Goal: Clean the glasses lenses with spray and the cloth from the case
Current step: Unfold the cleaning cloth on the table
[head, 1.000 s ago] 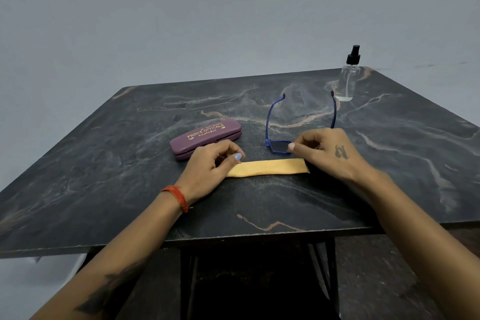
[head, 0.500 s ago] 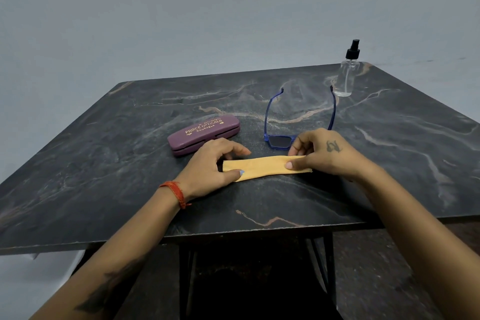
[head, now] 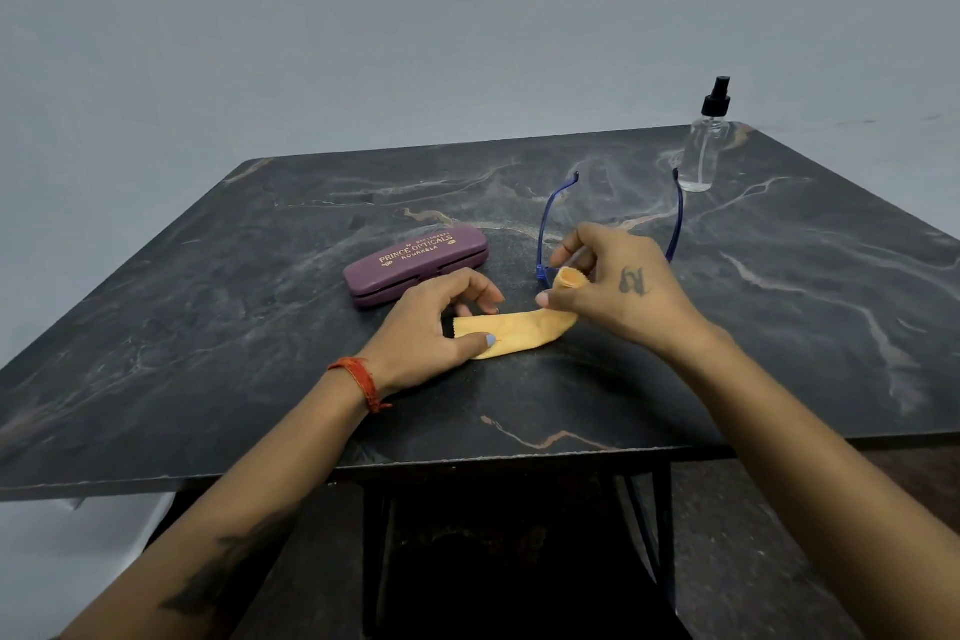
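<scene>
The right end of the yellow cleaning cloth [head: 511,332], flat on the table [head: 779,327] a moment earlier, is now being lifted and folded leftward by the pinching fingers [head: 543,298] of the right hand [head: 618,291], while its left end is being pinned by the left hand [head: 436,322], suggesting the cloth is being folded for the closed case [head: 415,266].

The left hand [head: 426,322] is wearing an orange thread bracelet [head: 358,382] at the wrist. The right hand [head: 618,291] is bearing a dark tattoo [head: 635,281]; both forearms are showing bare, sleeveless.

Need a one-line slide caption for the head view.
Both hands fold the orange cloth on the marble table, beside closed case, blue glasses and spray bottle.
</scene>
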`<state>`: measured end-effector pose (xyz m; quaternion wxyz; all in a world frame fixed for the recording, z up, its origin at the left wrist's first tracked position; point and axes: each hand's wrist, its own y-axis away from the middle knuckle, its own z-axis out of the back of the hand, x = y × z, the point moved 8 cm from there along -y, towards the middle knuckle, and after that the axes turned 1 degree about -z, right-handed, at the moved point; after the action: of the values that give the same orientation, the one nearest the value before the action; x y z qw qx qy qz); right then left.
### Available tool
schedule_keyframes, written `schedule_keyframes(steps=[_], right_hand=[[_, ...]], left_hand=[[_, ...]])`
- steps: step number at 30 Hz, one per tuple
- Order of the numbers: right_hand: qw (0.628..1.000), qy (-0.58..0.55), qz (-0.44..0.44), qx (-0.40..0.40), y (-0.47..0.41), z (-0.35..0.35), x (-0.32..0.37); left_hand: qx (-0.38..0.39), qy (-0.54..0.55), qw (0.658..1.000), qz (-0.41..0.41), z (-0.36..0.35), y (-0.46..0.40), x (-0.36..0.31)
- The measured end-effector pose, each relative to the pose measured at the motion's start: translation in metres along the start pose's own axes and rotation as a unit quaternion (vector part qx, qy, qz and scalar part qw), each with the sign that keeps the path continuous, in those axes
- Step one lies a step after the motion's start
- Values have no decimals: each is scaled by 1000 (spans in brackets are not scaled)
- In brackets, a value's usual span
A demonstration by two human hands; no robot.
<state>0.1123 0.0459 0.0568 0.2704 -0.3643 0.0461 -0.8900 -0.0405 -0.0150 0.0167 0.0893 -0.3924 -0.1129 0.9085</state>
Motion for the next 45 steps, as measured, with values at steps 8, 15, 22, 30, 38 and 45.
schedule_keyframes(steps=[8,15,22,30,38,45], right_hand=[[991,-79,-16,111,6,-34,11],[997,-51,-42,42,6,-17,-3],[986,61,-113,106,8,-26,-16],[991,-15,-110,77,6,-17,-9],[999,29,30,-6,7,-12,24],[995,51,77,49,19,-31,39]], left_hand=[[-11,11,1000,-10,1,1,0],[-2,-10,1000,-15,1,0,-2],[-10,-10,1000,-15,3,0,-2],[-45,40,998,-6,7,1,-1],[-54,58,997,4,7,1,1],[-73,74,995,0,10,1,3]])
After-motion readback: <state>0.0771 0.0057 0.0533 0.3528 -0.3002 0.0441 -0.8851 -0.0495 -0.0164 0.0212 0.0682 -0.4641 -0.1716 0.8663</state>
